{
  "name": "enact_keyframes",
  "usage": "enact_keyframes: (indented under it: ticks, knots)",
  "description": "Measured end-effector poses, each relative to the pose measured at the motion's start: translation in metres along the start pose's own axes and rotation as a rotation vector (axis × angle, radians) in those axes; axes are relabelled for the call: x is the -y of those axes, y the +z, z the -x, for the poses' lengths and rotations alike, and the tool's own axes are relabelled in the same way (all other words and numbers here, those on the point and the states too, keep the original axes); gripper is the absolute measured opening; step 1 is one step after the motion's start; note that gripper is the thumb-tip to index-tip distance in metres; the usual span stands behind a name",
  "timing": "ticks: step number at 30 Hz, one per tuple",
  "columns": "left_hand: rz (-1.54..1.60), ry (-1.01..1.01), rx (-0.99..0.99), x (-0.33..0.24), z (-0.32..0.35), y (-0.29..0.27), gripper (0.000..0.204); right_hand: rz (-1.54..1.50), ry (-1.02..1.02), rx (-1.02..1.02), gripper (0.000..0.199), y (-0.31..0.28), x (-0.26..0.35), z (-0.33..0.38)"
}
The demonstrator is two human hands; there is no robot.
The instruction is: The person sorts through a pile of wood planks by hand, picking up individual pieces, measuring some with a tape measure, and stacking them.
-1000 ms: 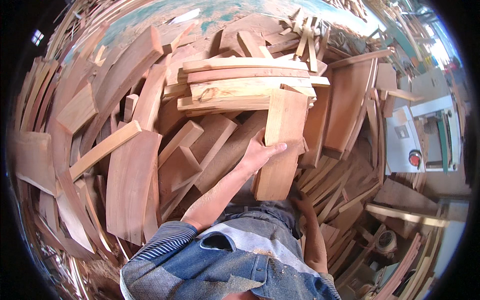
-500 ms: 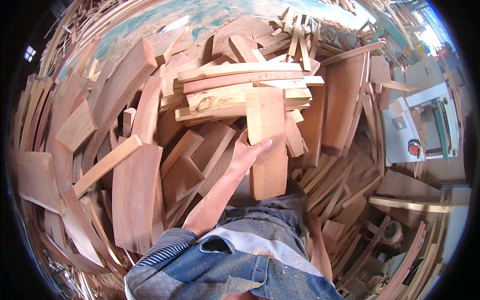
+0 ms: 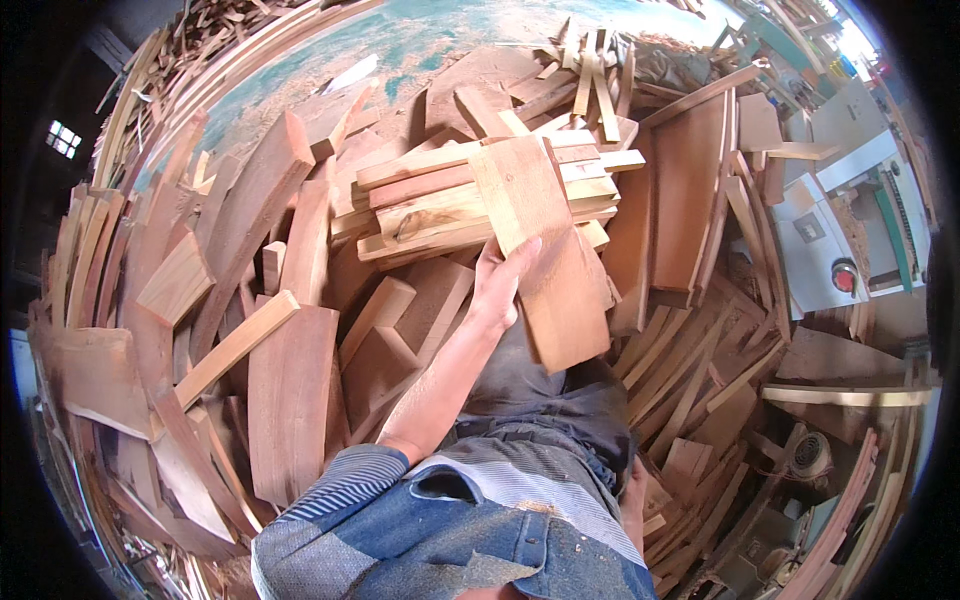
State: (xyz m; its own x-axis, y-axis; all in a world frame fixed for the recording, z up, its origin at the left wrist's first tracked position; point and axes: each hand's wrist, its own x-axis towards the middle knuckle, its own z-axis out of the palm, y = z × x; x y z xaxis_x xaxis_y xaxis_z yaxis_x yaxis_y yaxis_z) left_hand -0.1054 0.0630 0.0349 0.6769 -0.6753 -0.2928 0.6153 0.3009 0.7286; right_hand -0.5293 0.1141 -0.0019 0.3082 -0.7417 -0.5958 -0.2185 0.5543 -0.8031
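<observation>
My left hand (image 3: 505, 280) is pinching the pale board (image 3: 550, 265) by its left edge, thumb lying on the face, fingers hidden, probably to stop it twisting. Board is tilting in front of me, upper end overlapping the stacked strips (image 3: 425, 215); contact unclear. Strips are lying roughly parallel, likely for stability. My right hand is hiding by my hip; can't tell its grip.

Your view is bright, with glare bleaching the floor (image 3: 450, 32) up top, a small window (image 3: 63, 139) glowing left, shadow across your board (image 3: 550, 275), and curved, blackened edges.
</observation>
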Motion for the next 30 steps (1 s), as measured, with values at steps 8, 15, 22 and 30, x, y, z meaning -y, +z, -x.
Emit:
enact_keyframes:
  ticks: [8,15,22,30]
  knots:
    - [0.202,0.06,-0.06,-0.041,-0.064,0.005,0.047,0.124,-0.035,0.02,0.044,-0.04,-0.06,-0.049]
    - [0.261,0.059,-0.121,-0.054,-0.105,-0.026,0.043,0.275,-0.112,0.045,0.043,-0.004,-0.016,-0.07]
    - [0.223,0.01,-0.122,-0.044,-0.119,-0.046,0.049,0.419,-0.257,0.127,0.041,0.064,0.042,-0.113]
    - [-0.638,-0.039,-0.027,-0.093,-0.089,-0.056,0.062,0.461,-0.265,0.144,0.04,0.066,0.048,-0.103]
